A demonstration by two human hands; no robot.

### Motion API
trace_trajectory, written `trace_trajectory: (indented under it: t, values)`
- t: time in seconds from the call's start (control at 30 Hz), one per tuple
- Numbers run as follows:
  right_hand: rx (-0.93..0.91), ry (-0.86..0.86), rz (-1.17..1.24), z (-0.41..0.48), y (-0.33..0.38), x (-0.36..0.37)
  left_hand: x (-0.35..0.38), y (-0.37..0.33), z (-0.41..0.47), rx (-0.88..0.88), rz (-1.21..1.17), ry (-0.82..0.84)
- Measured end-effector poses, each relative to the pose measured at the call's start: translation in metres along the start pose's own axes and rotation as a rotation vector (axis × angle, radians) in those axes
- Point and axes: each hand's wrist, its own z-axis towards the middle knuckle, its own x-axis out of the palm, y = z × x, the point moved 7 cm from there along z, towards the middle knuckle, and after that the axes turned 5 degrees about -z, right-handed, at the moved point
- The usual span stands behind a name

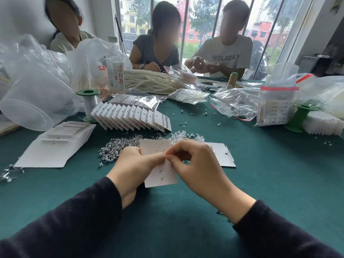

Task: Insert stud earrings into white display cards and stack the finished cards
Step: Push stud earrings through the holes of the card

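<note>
Left hand (136, 165) is gripping the card (161, 176) above the tabletop (260, 174), while right hand (195, 164) is pinching something tiny, likely a stud, against its middle. A crooked push could be bending the post or creasing the card.

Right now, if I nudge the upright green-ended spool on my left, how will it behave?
The spool looks tall on a narrow base, so it probably tips easily. Its round flanges suggest it would then roll. It is likely light.
</note>
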Motion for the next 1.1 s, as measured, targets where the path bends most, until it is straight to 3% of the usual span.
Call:
trace_trajectory:
  t: [0.27,0.53,1.1]
  values:
    - [0.009,-0.053,-0.038,0.0,-0.001,-0.001,0.001,-0.001,0.0,0.0,-0.001,-0.002]
    - [-0.111,-0.073,-0.15,-0.003,0.007,0.003,0.003,0.0,-0.001,0.017,-0.008,0.012]
    - [-0.149,-0.042,-0.194,-0.007,0.013,0.009,-0.002,0.002,0.0,0.045,0.057,-0.03]
